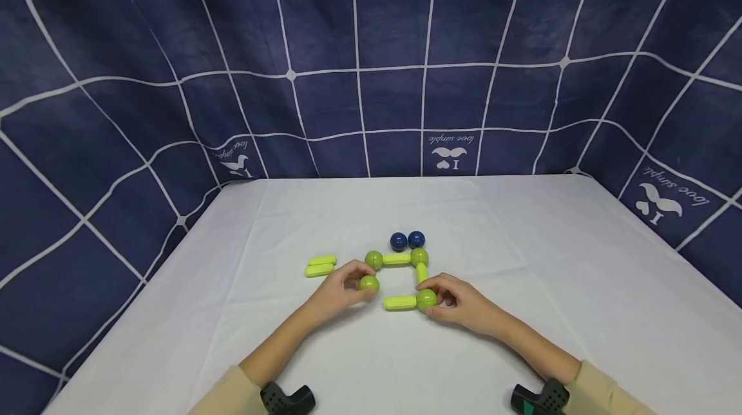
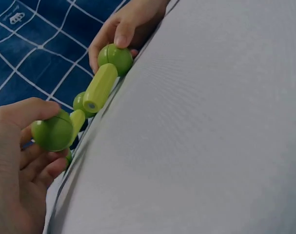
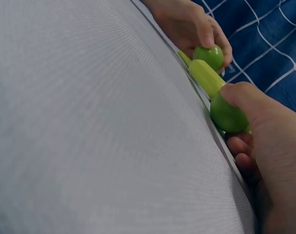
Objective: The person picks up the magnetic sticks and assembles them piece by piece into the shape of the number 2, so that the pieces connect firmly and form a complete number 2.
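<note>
My left hand (image 1: 338, 291) pinches a green ball (image 1: 369, 283) between thumb and fingers. Just behind it sits another green ball (image 1: 373, 260), joined by a yellow-green rod (image 1: 397, 260) to a far-right green ball (image 1: 419, 256). From there a second rod (image 1: 422, 272) runs forward to a near green ball (image 1: 426, 299), which my right hand (image 1: 466, 307) grips. A rod (image 1: 400, 303) points left from that ball; in the left wrist view its free end (image 2: 91, 105) faces the left hand, apart from the left hand's ball (image 2: 52, 130).
Two dark blue balls (image 1: 407, 240) lie behind the green pieces. Left of the pieces, two loose yellow-green rods (image 1: 321, 265) lie side by side. A white cloth (image 1: 464, 221) covers the table, and a blue gridded curtain (image 1: 394, 99) hangs behind and at both sides.
</note>
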A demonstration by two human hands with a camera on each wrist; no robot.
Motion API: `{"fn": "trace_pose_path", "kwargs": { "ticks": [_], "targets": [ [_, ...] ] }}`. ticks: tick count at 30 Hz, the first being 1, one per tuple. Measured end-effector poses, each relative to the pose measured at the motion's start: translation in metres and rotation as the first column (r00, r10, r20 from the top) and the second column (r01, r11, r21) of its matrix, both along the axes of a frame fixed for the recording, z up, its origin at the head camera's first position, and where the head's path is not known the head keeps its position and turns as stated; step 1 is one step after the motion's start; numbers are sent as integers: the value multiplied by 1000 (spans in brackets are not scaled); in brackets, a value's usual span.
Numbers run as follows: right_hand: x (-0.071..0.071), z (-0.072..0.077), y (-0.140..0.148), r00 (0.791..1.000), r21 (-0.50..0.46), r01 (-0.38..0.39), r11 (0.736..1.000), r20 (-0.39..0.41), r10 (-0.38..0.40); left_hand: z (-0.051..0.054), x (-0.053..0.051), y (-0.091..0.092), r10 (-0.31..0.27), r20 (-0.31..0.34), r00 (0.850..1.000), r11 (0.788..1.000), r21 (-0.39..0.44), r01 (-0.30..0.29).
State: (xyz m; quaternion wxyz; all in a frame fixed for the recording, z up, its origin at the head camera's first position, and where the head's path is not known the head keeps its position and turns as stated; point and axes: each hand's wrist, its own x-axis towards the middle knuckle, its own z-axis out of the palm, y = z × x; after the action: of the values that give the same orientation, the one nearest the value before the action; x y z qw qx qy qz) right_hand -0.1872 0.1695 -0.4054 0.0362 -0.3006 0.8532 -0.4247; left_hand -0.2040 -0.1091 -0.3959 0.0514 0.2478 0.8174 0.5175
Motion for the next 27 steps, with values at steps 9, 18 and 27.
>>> {"fn": "trace_pose_path", "kwargs": {
  "ticks": [9,18,27],
  "targets": [
    [-2,-4,0,1000,-23,6,1000,-30,-6,-5,-5,-6,-128,49,991,991,-38,130],
    [1,0,0,999,-49,5,999,-39,-7,-1,-1,1,-150,74,986,988,-21,152],
    [-3,-4,-1,999,-48,5,999,-45,-7,-3,0,0,-153,73,985,987,-42,157]
  ]
}}
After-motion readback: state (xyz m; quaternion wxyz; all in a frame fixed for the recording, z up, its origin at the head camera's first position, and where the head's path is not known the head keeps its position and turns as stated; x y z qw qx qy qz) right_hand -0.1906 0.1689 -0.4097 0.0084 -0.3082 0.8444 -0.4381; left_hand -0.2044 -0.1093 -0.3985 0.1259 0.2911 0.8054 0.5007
